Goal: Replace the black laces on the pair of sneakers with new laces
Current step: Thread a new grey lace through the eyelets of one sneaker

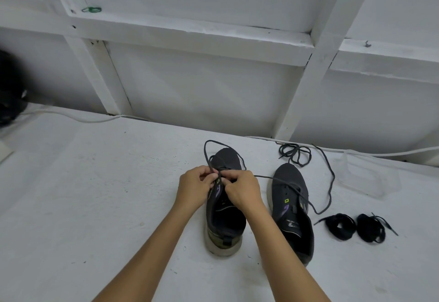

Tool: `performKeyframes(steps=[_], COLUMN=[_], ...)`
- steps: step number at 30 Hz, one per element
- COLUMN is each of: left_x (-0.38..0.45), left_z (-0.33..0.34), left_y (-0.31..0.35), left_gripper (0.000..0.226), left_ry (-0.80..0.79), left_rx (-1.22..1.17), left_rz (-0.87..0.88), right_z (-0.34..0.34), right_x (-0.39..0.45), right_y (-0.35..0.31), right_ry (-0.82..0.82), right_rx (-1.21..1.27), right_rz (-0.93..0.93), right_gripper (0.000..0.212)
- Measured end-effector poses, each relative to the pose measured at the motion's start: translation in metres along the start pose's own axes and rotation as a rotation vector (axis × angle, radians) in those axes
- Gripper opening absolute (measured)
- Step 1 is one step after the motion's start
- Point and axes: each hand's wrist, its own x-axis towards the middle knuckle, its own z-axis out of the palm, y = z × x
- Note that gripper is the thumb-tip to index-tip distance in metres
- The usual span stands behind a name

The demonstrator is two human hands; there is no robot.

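Both hands are working over the eyelets of the left sneaker (223, 204). The left hand (194, 187) is curling its fingers round the grey lace (213, 157), pinching it near the upper eyelets; the right hand (242, 190) is pinching the same lace just beside it, thumbs nearly touching. From the pinch, one loop is arching toward 12 o'clock over the toe, and a free run is trailing toward 3 o'clock across the right sneaker (289, 206).

To do this step well, I judge the tip should be kept short between the fingers, fed straight through the eyelet, and both ends evened before pulling snug.

At 4 o'clock two coiled black laces (354, 227) are lying on the white table (95, 195); at 1 o'clock another grey lace (295, 153) is lying loose.
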Motion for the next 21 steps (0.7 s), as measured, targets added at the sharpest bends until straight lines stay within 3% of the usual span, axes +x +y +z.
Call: performKeyframes(steps=[5, 12, 16, 21], left_x=[-0.003, -0.022, -0.027, -0.032], left_z=[-0.004, -0.013, -0.007, 0.0], left_y=[0.005, 0.009, 0.01, 0.005], left_gripper=[0.019, 0.023, 0.032, 0.04], left_ry=[0.001, -0.213, -0.213, -0.143], left_rx=[0.109, 0.055, 0.134, 0.142], left_rz=[0.015, 0.008, 0.056, -0.026], right_z=[0.005, -0.002, -0.016, -0.039], right_x=[0.006, 0.006, 0.006, -0.001], right_y=[0.002, 0.001, 0.001, -0.013], right_ry=[-0.008, -0.068, -0.115, -0.151], right_rx=[-0.052, -0.112, 0.1, 0.511], right_rz=[0.033, -0.025, 0.02, 0.169], right_gripper=[0.018, 0.013, 0.018, 0.02])
